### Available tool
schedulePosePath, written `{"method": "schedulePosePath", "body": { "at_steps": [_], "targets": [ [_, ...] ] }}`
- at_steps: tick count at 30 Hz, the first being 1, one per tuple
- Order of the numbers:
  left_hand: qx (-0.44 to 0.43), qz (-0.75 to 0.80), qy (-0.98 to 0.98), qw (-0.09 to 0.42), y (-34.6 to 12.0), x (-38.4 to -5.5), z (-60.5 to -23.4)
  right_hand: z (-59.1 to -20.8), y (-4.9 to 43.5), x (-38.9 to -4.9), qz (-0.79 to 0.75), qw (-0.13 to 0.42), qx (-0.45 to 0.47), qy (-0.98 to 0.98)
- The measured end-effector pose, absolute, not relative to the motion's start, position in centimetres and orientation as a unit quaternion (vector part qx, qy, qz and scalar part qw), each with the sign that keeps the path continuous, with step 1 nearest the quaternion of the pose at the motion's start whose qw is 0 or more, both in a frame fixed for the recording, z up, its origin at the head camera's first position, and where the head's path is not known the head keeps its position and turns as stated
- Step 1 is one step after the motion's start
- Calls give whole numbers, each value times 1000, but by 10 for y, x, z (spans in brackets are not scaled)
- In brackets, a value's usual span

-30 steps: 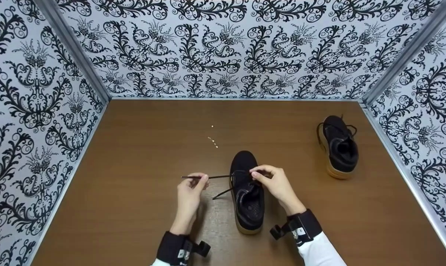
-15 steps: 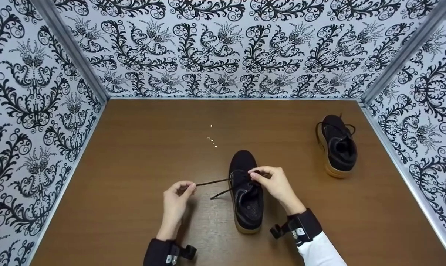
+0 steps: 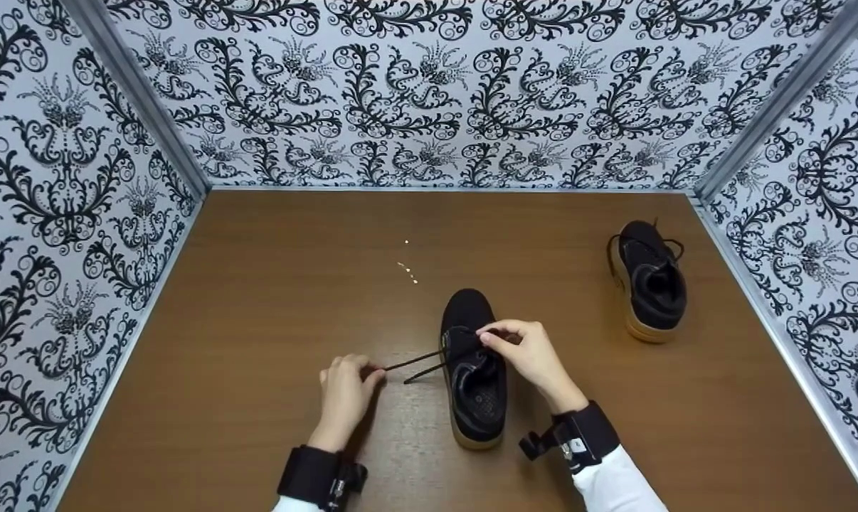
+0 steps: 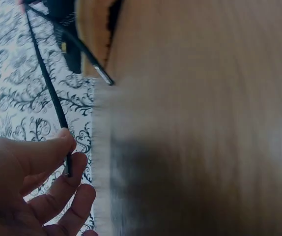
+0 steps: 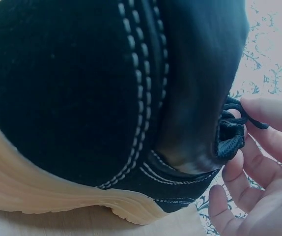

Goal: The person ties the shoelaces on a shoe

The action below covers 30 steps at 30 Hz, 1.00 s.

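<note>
A black shoe (image 3: 467, 309) with a tan sole stands upright on the table, toe pointing away from me. To its left, my left hand (image 3: 347, 395) pinches one end of a dark shoelace (image 3: 411, 360), drawn straight out from the eyelets; the left wrist view shows that shoelace (image 4: 50, 86) between thumb and forefinger. Another loose lace end (image 3: 425, 373) sticks out just below it, untouched. My right hand (image 3: 532, 355) stays over the tongue. In the right wrist view, its thumb and fingers pinch the looped shoelace (image 5: 235, 109), partly hidden by the shoe (image 5: 67, 98).
A second black shoe (image 3: 653, 281) with tied laces stands at the back right of the brown table (image 3: 279, 270). Small light specks (image 3: 408, 272) show near the middle. Patterned walls (image 3: 400, 92) with grey metal edges close off the back and both sides.
My left hand has moved left and then toward me, drawing the lace from nearly level to a downward slant. The right hand has stayed at the tongue.
</note>
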<state>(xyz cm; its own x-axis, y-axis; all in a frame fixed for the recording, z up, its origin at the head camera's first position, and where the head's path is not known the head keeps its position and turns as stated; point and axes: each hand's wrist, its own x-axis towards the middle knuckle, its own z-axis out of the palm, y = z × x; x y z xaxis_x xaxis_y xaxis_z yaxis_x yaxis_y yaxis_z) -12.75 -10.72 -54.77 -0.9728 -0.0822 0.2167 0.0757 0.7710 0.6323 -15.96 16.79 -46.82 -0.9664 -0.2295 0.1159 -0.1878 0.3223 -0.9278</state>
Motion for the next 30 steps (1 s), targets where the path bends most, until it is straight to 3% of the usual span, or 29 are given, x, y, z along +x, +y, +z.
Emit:
{"method": "schedulePosePath", "body": {
  "at_steps": [11,23,30],
  "targets": [
    [-38,-284,-954,85,-99,-136,-546,-468,167,-159,-567,14,-131,813],
    [-128,-333,-919,170,-43,-154,-505,-467,167,-160,-566,15,-140,812],
    [-169,-364,-901,165,-16,-158,-501,-466,168,-160,-549,12,-157,820]
  ]
}}
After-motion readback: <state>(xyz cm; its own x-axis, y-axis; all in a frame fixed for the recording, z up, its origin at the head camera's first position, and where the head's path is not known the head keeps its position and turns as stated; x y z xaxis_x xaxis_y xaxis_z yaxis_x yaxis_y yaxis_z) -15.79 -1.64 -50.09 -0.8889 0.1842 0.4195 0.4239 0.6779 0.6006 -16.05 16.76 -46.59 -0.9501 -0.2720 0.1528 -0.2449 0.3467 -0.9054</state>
